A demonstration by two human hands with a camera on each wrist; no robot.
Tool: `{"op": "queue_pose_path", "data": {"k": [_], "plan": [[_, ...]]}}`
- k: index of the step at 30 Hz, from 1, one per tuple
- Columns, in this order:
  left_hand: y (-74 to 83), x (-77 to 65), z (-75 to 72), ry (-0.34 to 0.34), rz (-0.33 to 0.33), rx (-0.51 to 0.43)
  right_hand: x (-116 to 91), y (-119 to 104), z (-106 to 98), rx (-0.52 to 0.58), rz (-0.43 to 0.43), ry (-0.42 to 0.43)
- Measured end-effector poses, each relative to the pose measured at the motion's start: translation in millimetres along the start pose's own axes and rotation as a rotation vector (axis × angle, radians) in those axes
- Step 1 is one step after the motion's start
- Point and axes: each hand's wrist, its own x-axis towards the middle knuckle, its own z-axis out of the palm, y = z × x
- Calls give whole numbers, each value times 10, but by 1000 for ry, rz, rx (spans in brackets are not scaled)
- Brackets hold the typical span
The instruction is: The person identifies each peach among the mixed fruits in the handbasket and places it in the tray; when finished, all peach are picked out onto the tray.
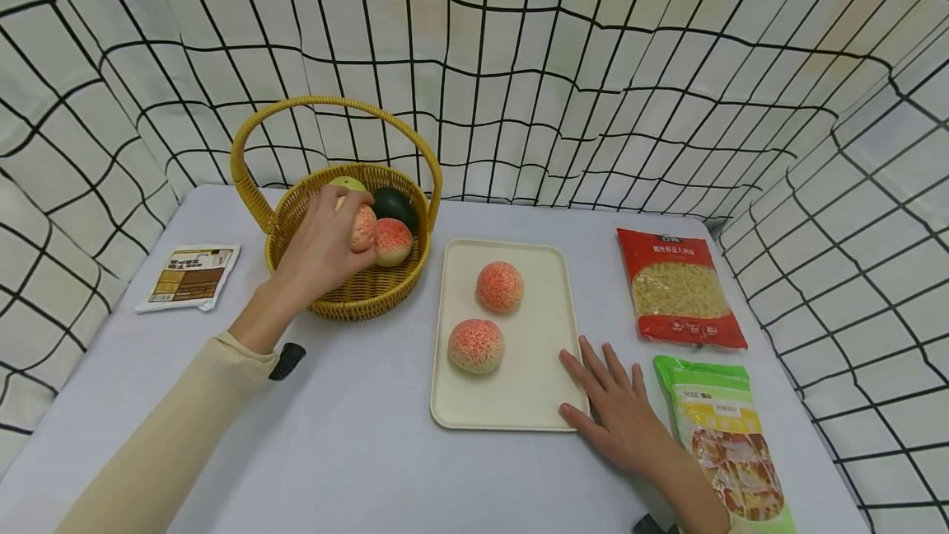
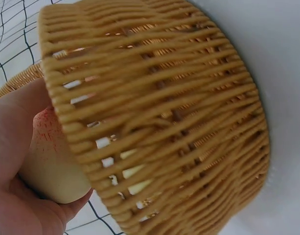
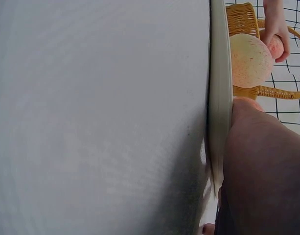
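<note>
At the wicker basket, my left hand grips a speckled pink peach, fingers over its far side and thumb at its near side. The left wrist view shows this peach's pale underside right at the basket's rim. Inside the basket are another peach, a dark green oval fruit and a yellow-green fruit, partly hidden by the hand. My right hand rests with fingers spread at the right edge of a cream tray. Two peaches, one farther back and one nearer, sit on the tray.
A red pasta bag lies at the right, with a green and yellow food packet nearer, partly behind my right forearm. Left of the basket is a small white and brown packet. The basket's tall handle arches above it. Black netting surrounds the table.
</note>
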Motion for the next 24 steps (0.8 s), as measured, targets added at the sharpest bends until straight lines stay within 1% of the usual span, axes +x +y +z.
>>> {"op": "queue_pose_path", "data": {"k": [8, 13, 20, 24], "plan": [[100, -18, 27, -2, 10, 1, 1, -3, -6, -4, -4, 5], [159, -45, 41, 6, 33, 9, 0, -4, -5, -4, -5, 4], [232, -80, 49, 21, 49, -8, 1, -14, -11, -11, 0, 0], [272, -97, 60, 16, 59, -10, 0, -19, -18, -13, 1, 1]]}}
